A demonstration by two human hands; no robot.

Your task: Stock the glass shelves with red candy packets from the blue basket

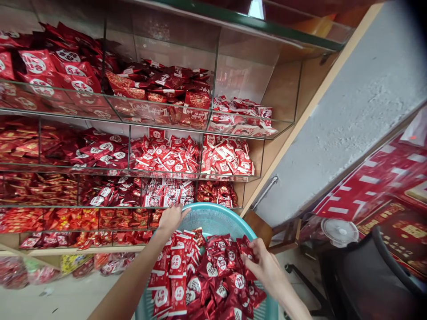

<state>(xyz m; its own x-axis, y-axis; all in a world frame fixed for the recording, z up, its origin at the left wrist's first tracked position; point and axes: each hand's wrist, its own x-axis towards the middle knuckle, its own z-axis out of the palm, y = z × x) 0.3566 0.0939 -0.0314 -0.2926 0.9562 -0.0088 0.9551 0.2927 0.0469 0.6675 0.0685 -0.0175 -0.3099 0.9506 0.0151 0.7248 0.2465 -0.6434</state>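
A round turquoise plastic basket (213, 218) sits low in the middle, heaped with several red sweet packets (207, 275) bearing white round labels. My left hand (171, 218) rests on the basket's far left rim, palm down, fingers bent over the edge. My right hand (262, 266) lies on the right side of the heap, its fingers pinched round one red packet (246, 253).
Tiers of clear acrylic bins (160, 118) full of red packets fill the wall ahead. A grey wall (350, 115) runs to the right. Lower right stand a small white fan (339, 231), a dark chair (370, 275) and a wooden stool (260, 229).
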